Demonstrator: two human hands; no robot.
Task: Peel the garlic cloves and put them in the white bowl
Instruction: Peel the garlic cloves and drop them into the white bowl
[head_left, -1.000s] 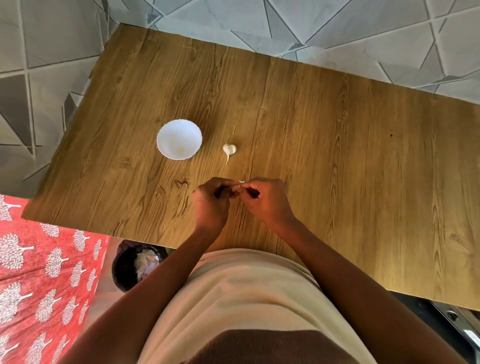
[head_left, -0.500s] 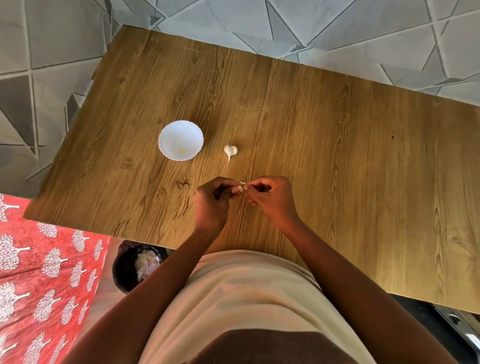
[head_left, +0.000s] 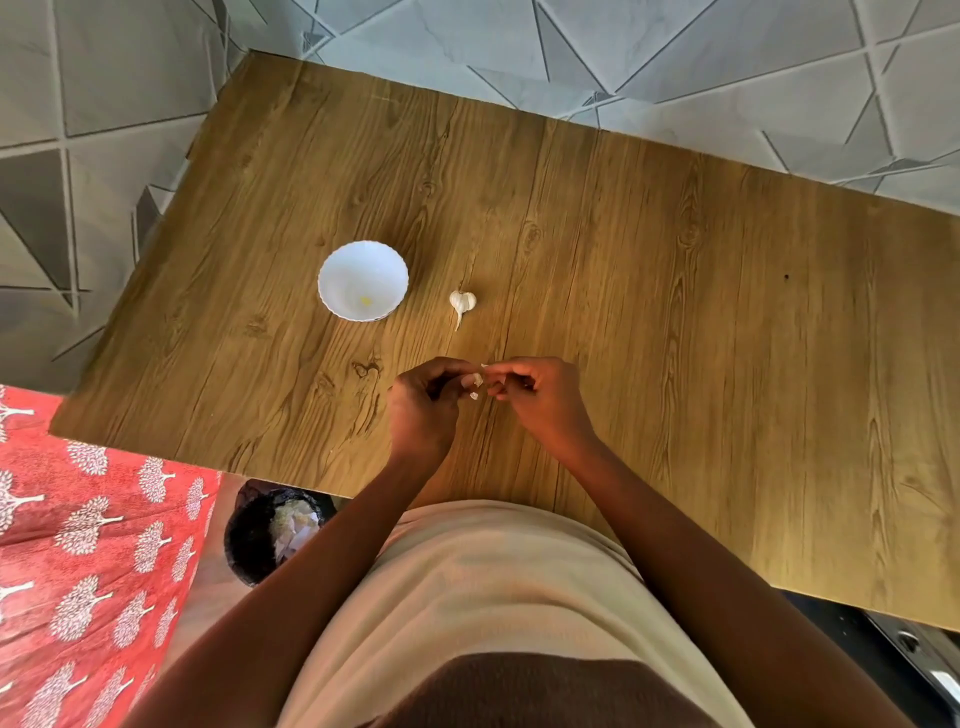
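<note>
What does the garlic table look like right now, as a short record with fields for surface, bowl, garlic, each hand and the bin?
surface: wooden table
bowl: white bowl, one small yellowish piece inside
garlic: partial garlic bulb lying right of the bowl, apart from it
left hand: left hand pinches a garlic clove
right hand: right hand pinches at the clove's skin
bin: dark bin on the floor, pale scraps inside

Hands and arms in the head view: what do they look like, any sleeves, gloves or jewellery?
Both the left hand and the right hand are bare: no gloves, and no rings or watch that I can make out. The forearms are uncovered all the way to the frame edge, so no sleeves show. The person wears a beige top over a brown garment.
</note>
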